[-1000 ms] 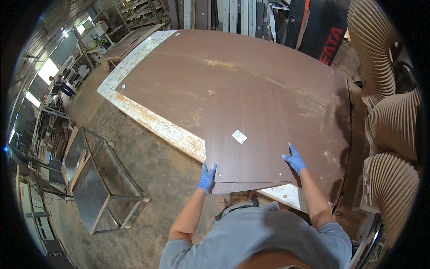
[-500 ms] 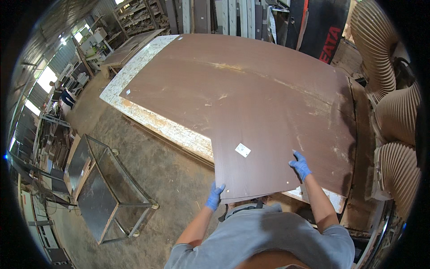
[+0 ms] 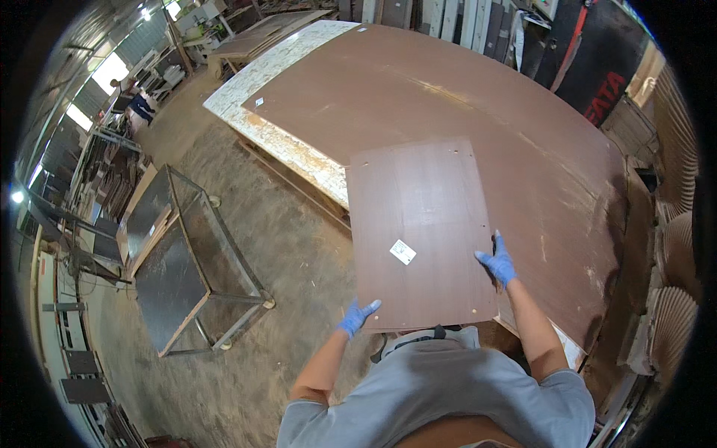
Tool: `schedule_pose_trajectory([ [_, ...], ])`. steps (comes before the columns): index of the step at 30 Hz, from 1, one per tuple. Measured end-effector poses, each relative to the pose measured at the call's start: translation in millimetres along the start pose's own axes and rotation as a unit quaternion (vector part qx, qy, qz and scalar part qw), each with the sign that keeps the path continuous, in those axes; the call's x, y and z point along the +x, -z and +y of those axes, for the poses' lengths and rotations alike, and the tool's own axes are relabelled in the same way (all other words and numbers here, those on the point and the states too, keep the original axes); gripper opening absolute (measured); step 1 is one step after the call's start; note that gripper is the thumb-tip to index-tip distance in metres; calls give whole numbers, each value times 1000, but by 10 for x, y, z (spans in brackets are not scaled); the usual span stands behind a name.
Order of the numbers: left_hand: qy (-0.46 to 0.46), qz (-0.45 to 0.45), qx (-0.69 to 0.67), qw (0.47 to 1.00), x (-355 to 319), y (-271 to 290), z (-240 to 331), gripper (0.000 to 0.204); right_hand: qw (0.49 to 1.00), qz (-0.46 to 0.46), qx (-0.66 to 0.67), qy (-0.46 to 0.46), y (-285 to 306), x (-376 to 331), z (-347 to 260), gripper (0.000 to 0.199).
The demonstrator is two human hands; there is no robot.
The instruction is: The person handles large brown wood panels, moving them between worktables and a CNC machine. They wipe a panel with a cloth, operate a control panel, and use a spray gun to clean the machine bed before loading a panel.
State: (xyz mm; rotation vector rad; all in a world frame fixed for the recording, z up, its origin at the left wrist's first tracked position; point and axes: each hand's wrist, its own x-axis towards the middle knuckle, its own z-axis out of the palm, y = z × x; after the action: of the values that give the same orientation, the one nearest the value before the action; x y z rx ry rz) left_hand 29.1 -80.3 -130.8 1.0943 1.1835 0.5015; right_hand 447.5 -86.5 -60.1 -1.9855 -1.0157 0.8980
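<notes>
A worker in a grey-blue shirt [image 3: 441, 388] holds a brown board [image 3: 418, 201] at the edge of a large stack of panels in a workshop. The left hand [image 3: 358, 316], in a blue glove, pinches the board's near left corner, thumb lying on top and the other fingers hidden underneath. The right hand [image 3: 498, 261], gloved in the same blue, grips the right edge farther up, its thumb over the face and a finger stretched along the side. The board lies directly in front of the worker's waist, its far part above a large brown sheet [image 3: 538, 149]; whether the two touch cannot be told. A white label [image 3: 402, 252] sits near the middle of the board, and small round marks show near its corners.

Beneath the large sheet, a pale mottled panel [image 3: 299, 149] juts out along the left side. To the left, on a dusty concrete floor [image 3: 299, 291], stands a metal-framed cart [image 3: 239, 298] with dark boards [image 3: 175, 287] on it. Ribbed beige hoses [image 3: 676, 149] line the right side. Beyond the stack, long planks [image 3: 448, 19] stand upright beside a black panel [image 3: 597, 60]. In the far left background, another person [image 3: 134, 103] leans forward near bright windows [image 3: 110, 72].
</notes>
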Motion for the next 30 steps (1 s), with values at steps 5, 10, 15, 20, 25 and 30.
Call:
schedule_pose_trajectory([
  [5, 42, -84, -214, 972, 448, 59, 594, 75, 946, -13, 299, -124, 72, 690, -164, 91],
  [10, 92, 63, -196, 974, 882, 163, 576, 77, 965, -18, 223, -139, -226, 799, -682, 88],
  [15, 80, 187, -122, 971, 737, 409, 537, 81, 975, 3, 188, -120, -681, 1101, -805, 90],
  [20, 70, 309, -158, 935, 348, 653, 347, 77, 959, -149, 227, -78, -1156, 1035, -1611, 93],
  [25, 26, 377, -299, 876, -158, 1213, 339, 96, 967, -212, 139, 11, -2207, 1191, -2397, 87],
  [30, 12, 465, -312, 828, -688, 2215, 9, 107, 953, -274, 109, 72, -3869, 872, -3188, 75],
])
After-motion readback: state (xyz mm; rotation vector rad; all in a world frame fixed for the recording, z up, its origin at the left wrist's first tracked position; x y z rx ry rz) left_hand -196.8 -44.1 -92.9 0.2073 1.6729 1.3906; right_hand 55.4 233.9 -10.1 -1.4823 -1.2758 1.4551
